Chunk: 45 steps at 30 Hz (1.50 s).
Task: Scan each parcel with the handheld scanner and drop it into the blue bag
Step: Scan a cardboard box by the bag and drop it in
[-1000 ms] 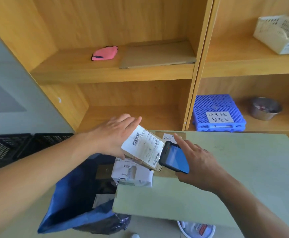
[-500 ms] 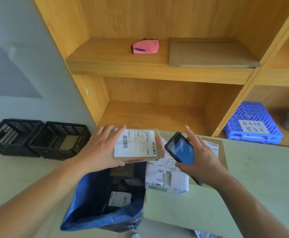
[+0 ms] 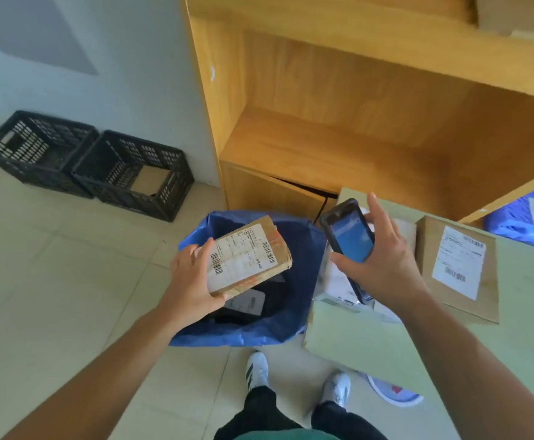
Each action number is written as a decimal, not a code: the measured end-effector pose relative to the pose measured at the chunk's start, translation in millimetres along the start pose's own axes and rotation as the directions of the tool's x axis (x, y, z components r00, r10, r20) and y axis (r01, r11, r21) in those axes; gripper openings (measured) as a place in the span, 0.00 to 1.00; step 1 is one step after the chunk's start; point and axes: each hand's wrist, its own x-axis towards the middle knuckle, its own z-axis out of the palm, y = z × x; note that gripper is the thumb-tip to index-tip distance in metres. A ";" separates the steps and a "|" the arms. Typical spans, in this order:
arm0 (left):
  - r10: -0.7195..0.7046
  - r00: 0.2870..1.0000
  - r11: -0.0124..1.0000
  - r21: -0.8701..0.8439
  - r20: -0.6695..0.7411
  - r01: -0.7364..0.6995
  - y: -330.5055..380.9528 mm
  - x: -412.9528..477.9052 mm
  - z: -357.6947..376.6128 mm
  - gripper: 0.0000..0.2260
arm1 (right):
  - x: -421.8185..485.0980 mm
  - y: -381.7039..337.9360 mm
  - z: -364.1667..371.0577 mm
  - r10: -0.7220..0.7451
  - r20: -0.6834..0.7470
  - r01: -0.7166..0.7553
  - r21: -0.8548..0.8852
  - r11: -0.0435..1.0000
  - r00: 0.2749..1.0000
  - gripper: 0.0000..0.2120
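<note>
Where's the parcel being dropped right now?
In the head view, the brown parcel is left of centre, held by the left hand above the open blue bag, left of the scanner.

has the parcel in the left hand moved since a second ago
Yes. The parcel went from beside the scanner at the table's edge leftward, and now hangs over the blue bag's open mouth.

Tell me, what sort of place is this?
Probably a small parcel sorting or pickup room. A labelled cardboard parcel is held over an open blue bag that already has packages inside, a handheld scanner is in the other hand, and another labelled parcel waits on the table beside wooden shelving.
</note>
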 end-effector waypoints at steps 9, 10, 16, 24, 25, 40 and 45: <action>-0.023 0.980 0.997 0.079 0.199 0.007 -33.0 16.9 53.8 0.57 | -13.3 16.9 41.8 0.062 0.070 -0.059 -0.040 0.997 0.996 0.53; -0.021 0.976 0.996 0.092 0.218 0.001 -37.1 18.9 60.4 0.56 | -14.5 18.5 42.8 0.071 0.069 -0.068 -0.040 0.997 0.995 0.53; -0.053 0.942 0.987 0.163 0.332 -0.002 -75.3 35.8 108.7 0.56 | -19.2 26.9 48.7 0.092 0.118 -0.089 -0.032 0.995 0.989 0.56; -0.037 0.945 0.982 0.185 0.325 -0.026 -92.2 87.9 137.7 0.53 | 0.4 28.1 79.1 0.035 0.214 -0.023 -0.060 0.998 0.976 0.57; -0.017 0.948 0.978 0.201 0.319 -0.051 -90.7 102.2 135.1 0.56 | 2.3 26.5 80.0 0.028 0.213 -0.017 -0.053 0.998 0.977 0.57; 0.111 0.975 0.986 0.097 0.193 -0.132 -19.8 105.3 64.4 0.35 | 14.4 18.2 32.4 0.054 0.162 -0.044 -0.062 0.997 0.985 0.56; 0.117 0.954 0.989 0.059 0.274 -0.139 54.0 100.4 38.5 0.16 | 0.1 36.4 2.9 0.110 0.131 -0.107 -0.031 0.994 0.985 0.55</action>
